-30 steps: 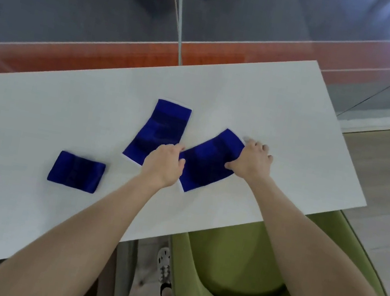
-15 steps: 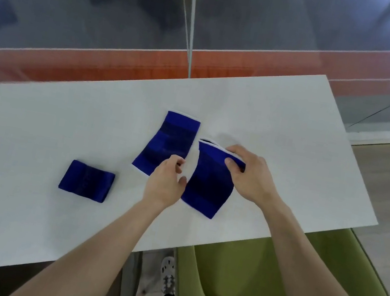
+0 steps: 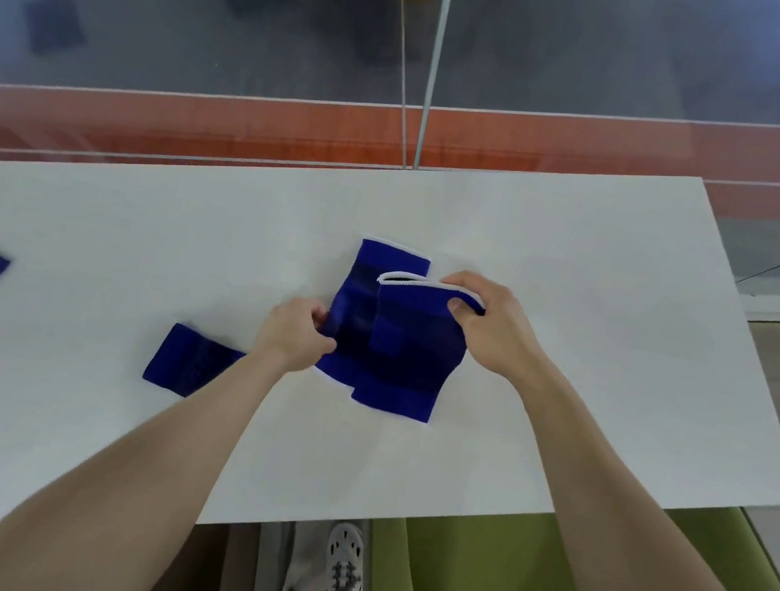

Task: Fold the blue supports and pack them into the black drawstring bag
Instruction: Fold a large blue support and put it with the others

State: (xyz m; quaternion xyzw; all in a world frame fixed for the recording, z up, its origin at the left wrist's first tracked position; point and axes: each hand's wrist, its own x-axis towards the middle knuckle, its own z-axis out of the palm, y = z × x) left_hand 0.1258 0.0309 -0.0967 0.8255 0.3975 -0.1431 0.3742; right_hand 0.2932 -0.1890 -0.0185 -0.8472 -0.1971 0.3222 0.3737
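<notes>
Right hand (image 3: 491, 331) pinches the lifted support (image 3: 407, 350) by its far edge, mid-table; left hand (image 3: 294, 338) seems to grip its left side. Match edges squarely before creasing.

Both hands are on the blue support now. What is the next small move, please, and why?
Probably bring the top edge down to the bottom edge to fold the lifted support in half. The right hand pinches its white-trimmed top edge off the table, the left hand is at its left side, and the piece hangs open at full length, while a folded support already lies nearby.
</notes>
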